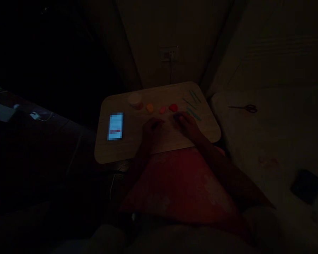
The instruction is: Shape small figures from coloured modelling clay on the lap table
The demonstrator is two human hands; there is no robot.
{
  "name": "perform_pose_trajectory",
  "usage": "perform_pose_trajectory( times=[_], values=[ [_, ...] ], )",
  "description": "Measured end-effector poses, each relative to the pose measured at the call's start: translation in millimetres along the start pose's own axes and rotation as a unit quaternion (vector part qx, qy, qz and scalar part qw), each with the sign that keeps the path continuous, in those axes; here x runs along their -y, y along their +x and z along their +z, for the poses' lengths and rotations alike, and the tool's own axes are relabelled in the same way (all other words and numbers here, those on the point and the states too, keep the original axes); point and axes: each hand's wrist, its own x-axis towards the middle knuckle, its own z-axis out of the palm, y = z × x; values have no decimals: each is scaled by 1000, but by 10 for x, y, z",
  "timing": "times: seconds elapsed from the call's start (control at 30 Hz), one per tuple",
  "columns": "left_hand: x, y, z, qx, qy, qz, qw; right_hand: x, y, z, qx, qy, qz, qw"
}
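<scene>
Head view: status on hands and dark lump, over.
Right hand pinching dark lump. Left hand low at table, fingers curled, grip unclear. Red lump close beyond right fingertips.

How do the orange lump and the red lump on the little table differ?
The orange lump is the lighter and yellower; the red lump is a deep, strong red. The orange lump lies farther left, nearer the phone, while the red lump lies close to the right hand. Both rest on the tabletop.

Probably a dim room in a home: a wall socket [169, 54] at upper centre, a small wooden bench [129, 141] mid-frame, a bed-like pale surface [243, 141] at right.
</scene>
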Motion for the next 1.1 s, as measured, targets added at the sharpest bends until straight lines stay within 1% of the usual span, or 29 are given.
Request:
perform_pose_trajectory(
  times=[0.07,0.3,0.57,0.73,0.87,0.97,1.1],
  values=[
    [7,4,5,-2,1,3,1000,-10,6,-6,-4,-15,-14,1000],
    [50,9,6,-5,4,16,1000,33,5,4,4,-113,-105,988],
    [119,22,-8,-4,1,52,999,-33,19,-13,-13,-139,-127,982],
    [146,35,-8,-3,-15,83,996,12,12,-40,-41,-225,-163,960],
    [110,30,-2,10,-7,84,996,107,-7,-20,-26,-257,-189,947],
    [78,18,-3,22,2,77,997,113,-14,3,-23,-262,-181,948],
    [53,13,-11,28,16,74,997,41,-12,14,-45,-213,-104,970]
  ],
)
